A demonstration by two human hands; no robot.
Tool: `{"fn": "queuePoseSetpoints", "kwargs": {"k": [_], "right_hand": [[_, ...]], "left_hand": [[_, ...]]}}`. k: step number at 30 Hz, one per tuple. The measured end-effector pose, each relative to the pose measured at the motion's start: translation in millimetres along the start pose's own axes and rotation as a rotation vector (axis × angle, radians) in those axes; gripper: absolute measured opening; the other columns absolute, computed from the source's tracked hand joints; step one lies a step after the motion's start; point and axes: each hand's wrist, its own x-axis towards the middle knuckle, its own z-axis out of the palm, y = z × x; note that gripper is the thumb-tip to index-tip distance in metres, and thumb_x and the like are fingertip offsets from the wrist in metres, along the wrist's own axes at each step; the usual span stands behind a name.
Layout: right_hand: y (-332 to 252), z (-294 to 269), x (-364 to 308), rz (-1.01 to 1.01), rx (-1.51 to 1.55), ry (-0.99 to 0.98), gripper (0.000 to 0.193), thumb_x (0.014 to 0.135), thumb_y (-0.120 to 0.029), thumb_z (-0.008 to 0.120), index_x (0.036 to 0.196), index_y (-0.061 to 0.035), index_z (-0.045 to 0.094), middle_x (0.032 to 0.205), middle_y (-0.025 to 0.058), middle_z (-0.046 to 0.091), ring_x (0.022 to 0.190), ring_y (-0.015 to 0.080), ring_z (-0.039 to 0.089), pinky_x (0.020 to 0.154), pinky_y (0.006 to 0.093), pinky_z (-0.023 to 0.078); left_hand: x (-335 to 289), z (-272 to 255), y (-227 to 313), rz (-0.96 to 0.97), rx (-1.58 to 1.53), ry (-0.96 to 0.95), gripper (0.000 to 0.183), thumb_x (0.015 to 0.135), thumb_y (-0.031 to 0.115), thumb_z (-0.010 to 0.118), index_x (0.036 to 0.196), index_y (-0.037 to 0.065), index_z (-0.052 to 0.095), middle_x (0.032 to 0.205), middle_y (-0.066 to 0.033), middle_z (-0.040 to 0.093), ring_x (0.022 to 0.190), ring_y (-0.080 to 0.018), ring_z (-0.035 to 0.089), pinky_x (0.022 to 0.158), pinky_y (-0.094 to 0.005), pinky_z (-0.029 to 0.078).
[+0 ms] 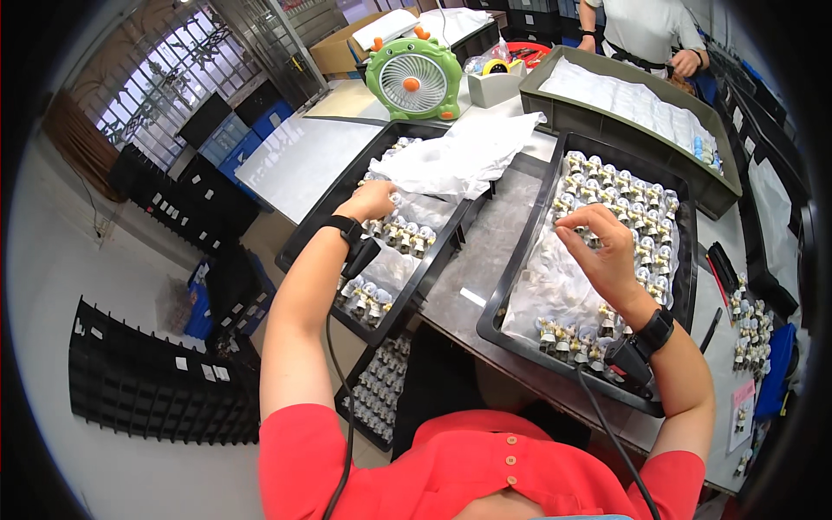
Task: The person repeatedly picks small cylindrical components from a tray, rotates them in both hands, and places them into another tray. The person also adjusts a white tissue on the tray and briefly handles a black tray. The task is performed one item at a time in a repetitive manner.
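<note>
My left hand (371, 200) reaches into the black tray (303, 243) on the left, its fingers closed beside the rows of small figurines (401, 236); what they hold, if anything, is hidden. White sheeting (464, 156) lies bunched over the far part of that tray. Over the right black tray (500, 305), my right hand (600, 247) has its thumb and index finger pinched together; anything between them is too small to make out. Under it are more white-and-gold figurines (637, 208) standing in rows and a crumpled translucent sheet (546, 295).
A green fan (414, 80) stands at the back of the table beside a tape dispenser (496, 87). An olive bin (624, 80) sits at the back right, near another person (646, 35). Loose figurines (752, 334) and a black pen (711, 329) lie at the right.
</note>
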Motion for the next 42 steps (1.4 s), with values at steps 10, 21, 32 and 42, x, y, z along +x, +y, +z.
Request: {"fn": "queuePoseSetpoints", "kwargs": {"k": [10, 21, 32, 42], "right_hand": [[4, 0, 0, 0.019, -0.026, -0.013, 0.006, 0.075, -0.004, 0.068, 0.08, -0.0033, 0.064, 0.077, 0.0069, 0.062, 0.071, 0.0185, 0.059, 0.062, 0.0278, 0.046], [6, -2, 1, 0.011, -0.039, -0.011, 0.006, 0.074, -0.003, 0.068, 0.079, -0.0026, 0.064, 0.075, 0.0075, 0.063, 0.07, 0.0197, 0.06, 0.061, 0.028, 0.046], [77, -22, -7, 0.443, -0.14, -0.36, 0.014, 0.077, -0.009, 0.063, 0.087, 0.0005, 0.064, 0.075, 0.0077, 0.064, 0.068, 0.0144, 0.06, 0.064, 0.027, 0.048], [3, -4, -18, 0.467, 0.103, -1.207, 0.039, 0.07, -0.027, 0.064, 0.101, -0.003, 0.063, 0.089, 0.0109, 0.065, 0.084, 0.023, 0.063, 0.074, 0.0319, 0.049]], "left_hand": [[16, 15, 15, -0.048, -0.17, 0.269, 0.068, 0.073, 0.008, 0.057, 0.136, 0.015, 0.034, 0.094, -0.0244, 0.062, 0.092, -0.0383, 0.059, 0.081, -0.0421, 0.046], [17, 26, 26, -0.09, -0.06, 0.296, 0.06, 0.074, 0.001, 0.054, 0.131, 0.014, 0.04, 0.1, -0.0231, 0.061, 0.098, -0.0369, 0.058, 0.082, -0.0459, 0.046], [5, 16, 27, 0.0, -0.107, 0.503, 0.056, 0.07, 0.021, 0.069, 0.121, 0.007, 0.051, 0.11, -0.0213, 0.051, 0.102, -0.0355, 0.053, 0.085, -0.041, 0.045], [-111, -21, 176, 0.51, -0.928, 0.077, 0.037, 0.08, 0.018, 0.066, 0.114, 0.007, 0.058, 0.103, -0.0015, 0.058, 0.073, -0.0039, 0.05, 0.07, -0.0203, 0.044]]}}
